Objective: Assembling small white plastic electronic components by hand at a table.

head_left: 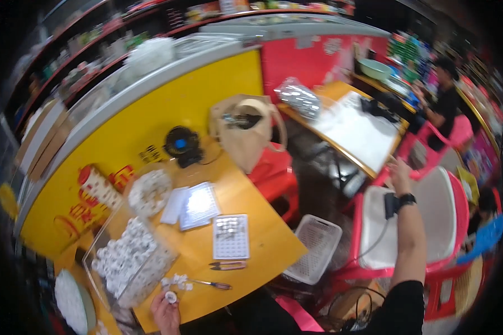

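At the wooden table's near left edge, my left hand [165,314] holds a small round white part [171,297] with a dark centre between its fingers. Small white pieces [179,281] lie just beyond it, beside a screwdriver [211,284]. My right arm stretches far out to the right, with a black band and a cabled device at the wrist. My right hand [399,175] is above the far rim of a pink-edged white seat or tub [369,223]; its fingers are blurred. Further in sits a white tray [231,237] of small round parts, with two pen-like tools [228,265] below.
A clear bin [165,262] of white parts stands on the left. Behind are translucent flat cases [198,205], a bag of white pieces [150,192], a black fan [183,146] and a tote bag [235,125]. A plastic basket [317,245] is right; a seated person [444,100] is beyond.
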`<action>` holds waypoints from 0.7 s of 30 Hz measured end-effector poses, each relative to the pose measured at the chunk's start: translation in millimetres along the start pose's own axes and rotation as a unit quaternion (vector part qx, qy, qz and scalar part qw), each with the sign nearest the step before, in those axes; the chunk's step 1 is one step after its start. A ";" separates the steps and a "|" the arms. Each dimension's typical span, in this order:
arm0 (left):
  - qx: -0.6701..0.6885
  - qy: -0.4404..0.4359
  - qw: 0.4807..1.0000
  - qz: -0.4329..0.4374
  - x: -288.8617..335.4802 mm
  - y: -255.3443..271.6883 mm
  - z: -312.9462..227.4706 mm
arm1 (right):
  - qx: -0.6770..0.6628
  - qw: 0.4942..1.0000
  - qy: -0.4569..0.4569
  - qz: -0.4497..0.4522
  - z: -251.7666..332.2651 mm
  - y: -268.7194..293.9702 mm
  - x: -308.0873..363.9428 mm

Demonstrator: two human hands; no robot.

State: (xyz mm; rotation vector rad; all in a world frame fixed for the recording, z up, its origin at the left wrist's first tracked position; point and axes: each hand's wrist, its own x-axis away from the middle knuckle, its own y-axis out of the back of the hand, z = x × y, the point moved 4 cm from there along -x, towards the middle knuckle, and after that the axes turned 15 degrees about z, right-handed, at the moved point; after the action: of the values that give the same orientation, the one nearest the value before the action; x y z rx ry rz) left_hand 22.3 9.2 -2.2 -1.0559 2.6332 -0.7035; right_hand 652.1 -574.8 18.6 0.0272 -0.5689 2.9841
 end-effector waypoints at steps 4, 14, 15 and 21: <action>0.058 0.015 0.998 -0.004 -3.4 -1.2 3.2 | 0.006 0.994 -0.011 -0.111 6.6 21.2 -38.0; 0.049 0.019 0.999 -0.012 0.8 -11.4 -3.1 | 0.041 0.988 -0.016 -0.148 22.5 -6.4 -72.7; 0.049 0.021 0.998 -0.017 0.2 -11.1 -2.7 | 0.032 0.988 -0.019 -0.149 23.2 -12.0 -73.8; 0.052 0.017 0.998 -0.017 -4.3 -7.7 0.0 | 0.072 0.994 -0.013 -0.086 24.4 26.6 -127.1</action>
State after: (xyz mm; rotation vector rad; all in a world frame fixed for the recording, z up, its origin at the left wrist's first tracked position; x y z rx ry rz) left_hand 29.9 7.4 1.8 -1.0708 2.5808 -0.8620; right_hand 775.6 -620.8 26.9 0.1199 -0.3331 2.8541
